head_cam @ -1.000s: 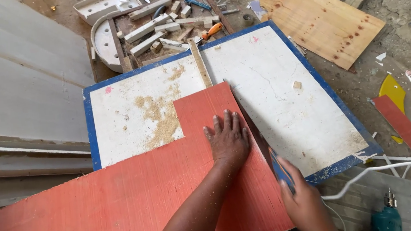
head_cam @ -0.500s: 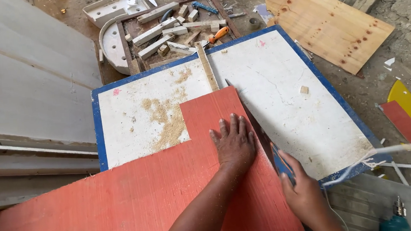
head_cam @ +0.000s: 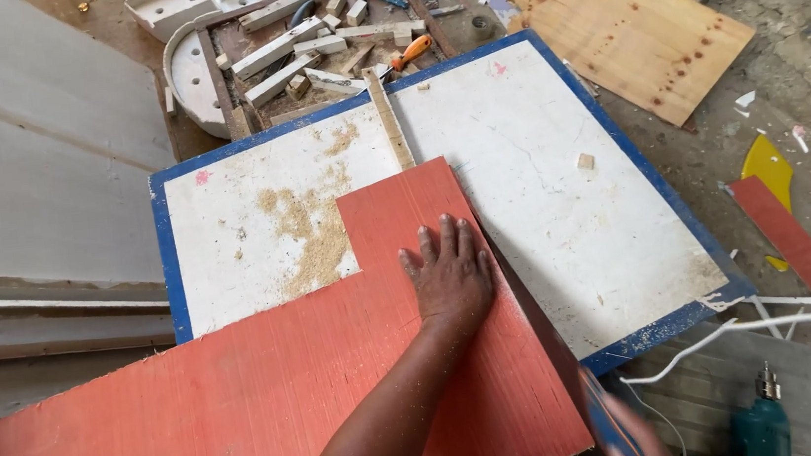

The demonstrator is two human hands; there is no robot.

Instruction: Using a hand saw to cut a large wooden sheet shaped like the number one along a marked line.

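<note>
My left hand (head_cam: 450, 278) lies flat, palm down and fingers spread, on a red L-shaped board (head_cam: 245, 412). The board rests on a white table with a blue rim (head_cam: 163, 251). My right hand (head_cam: 638, 434) is blurred at the bottom edge, just past the board's right side. It grips the blue handle of a saw (head_cam: 602, 417), whose dark blade (head_cam: 533, 315) runs along the board's right edge. Sawdust (head_cam: 312, 232) lies on the white top next to the board.
A thin wooden strip (head_cam: 388, 121) lies on the table's far side. Beyond it is a tray of wood offcuts (head_cam: 309, 49) with an orange-handled tool (head_cam: 411, 51). A plywood sheet (head_cam: 624, 28) lies far right, grey boards (head_cam: 15, 186) left, a green drill (head_cam: 762, 427) and white cable (head_cam: 733, 330) near right.
My right hand has drawn the saw back toward me, down to the frame's bottom edge. My left hand stays pressed on the red board. The view has shifted slightly.
</note>
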